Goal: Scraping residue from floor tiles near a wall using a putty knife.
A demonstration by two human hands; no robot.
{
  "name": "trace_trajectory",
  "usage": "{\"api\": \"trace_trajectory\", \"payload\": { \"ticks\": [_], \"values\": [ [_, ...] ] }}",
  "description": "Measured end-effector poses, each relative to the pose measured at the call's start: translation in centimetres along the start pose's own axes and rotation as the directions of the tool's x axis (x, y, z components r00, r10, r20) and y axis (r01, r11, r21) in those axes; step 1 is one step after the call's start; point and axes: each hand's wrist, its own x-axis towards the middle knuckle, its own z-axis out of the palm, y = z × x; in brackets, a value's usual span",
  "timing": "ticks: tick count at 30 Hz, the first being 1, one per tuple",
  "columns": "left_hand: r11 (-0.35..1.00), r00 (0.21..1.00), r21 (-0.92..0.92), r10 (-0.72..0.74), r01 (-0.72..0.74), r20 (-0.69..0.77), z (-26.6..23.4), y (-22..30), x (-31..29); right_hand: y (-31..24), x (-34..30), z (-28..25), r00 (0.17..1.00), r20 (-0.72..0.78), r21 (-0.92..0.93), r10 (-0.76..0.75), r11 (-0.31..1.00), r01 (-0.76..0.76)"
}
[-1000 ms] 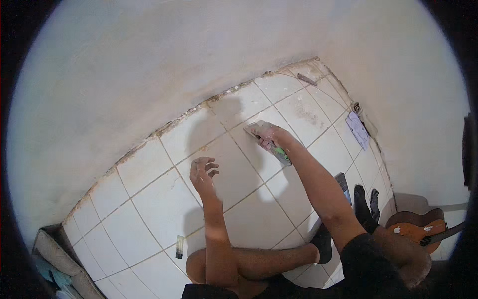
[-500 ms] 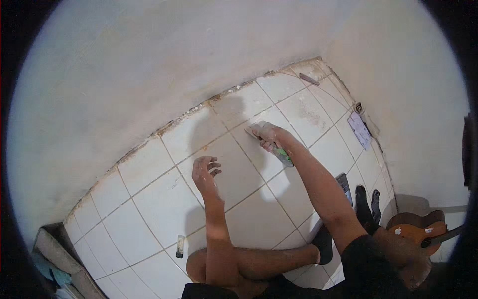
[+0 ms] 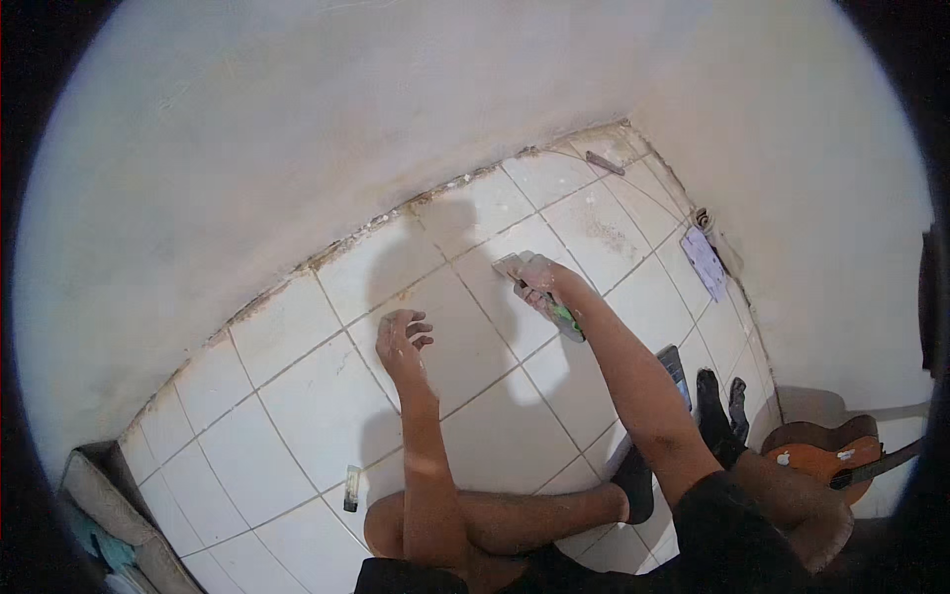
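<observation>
In my right hand (image 3: 539,273) is a putty knife (image 3: 508,264). Its flat, pale blade sticks out past my fingertips toward the wall, and the grey handle with bright green on it shows below my palm. The fingers are wrapped round it and whitish smears cover them. To its left, my left hand (image 3: 401,342) hovers over the white tiled floor (image 3: 307,426), fingers loosely curled and apart, with nothing in them. Shadows of my head and arms fall on the tiles between the hands. How far the blade is from the floor I cannot tell.
A rough, crumbling joint runs along the wall's (image 3: 327,139) foot. Near the far corner lies a small brownish bar (image 3: 605,163). On the right are a purple patterned sheet (image 3: 704,264), a dark phone-like device (image 3: 675,374) and a guitar (image 3: 816,457). A small clear object (image 3: 351,488) lies near my knee.
My right hand has turned slightly, so more of the blade shows. My left hand keeps its loose curl. The whole view has shifted a little.
</observation>
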Motion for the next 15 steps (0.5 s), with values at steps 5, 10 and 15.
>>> {"api": "trace_trajectory", "payload": {
  "ticks": [5,10,15],
  "values": [
    [1.0,0.999,-0.021,0.008,-0.007,0.044,-0.3,-0.4,0.2,0.2,1.2,-0.4,0.991,-0.063,-0.003,-0.119,0.993,0.119],
    [0.998,0.997,-0.049,0.037,-0.034,0.06,-0.1,0.0,0.1,0.3,3.7,-1.0,0.998,0.039,0.242,-0.048,0.97,0.037],
    [0.997,0.998,-0.064,0.051,-0.048,0.042,0.0,-0.2,-0.5,-0.2,4.7,-1.1,0.997,0.079,0.238,0.012,0.971,-0.031]
  ]
}}
